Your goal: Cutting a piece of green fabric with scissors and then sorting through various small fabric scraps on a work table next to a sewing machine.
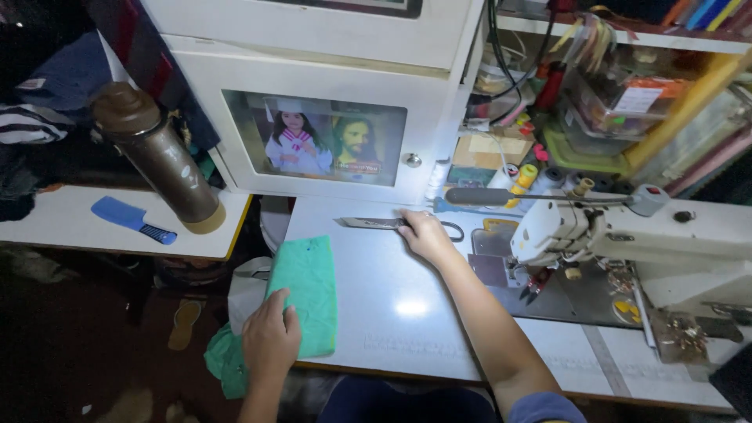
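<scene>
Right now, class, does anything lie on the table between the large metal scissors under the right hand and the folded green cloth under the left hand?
Nothing visible does. Only bare white table separates the scissors, touched by the right hand, from the green cloth that the left hand presses flat.

I see my left hand (pixel 270 338) and right hand (pixel 424 235) bare, forearms uncovered, a short bluish-grey sleeve (pixel 546 407) at the right upper arm.

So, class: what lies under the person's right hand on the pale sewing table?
Under the right hand lie large metal scissors, blades pointing left on the pale sewing table. One dark handle loop shows; the hand covers the rest of the handles.
</scene>
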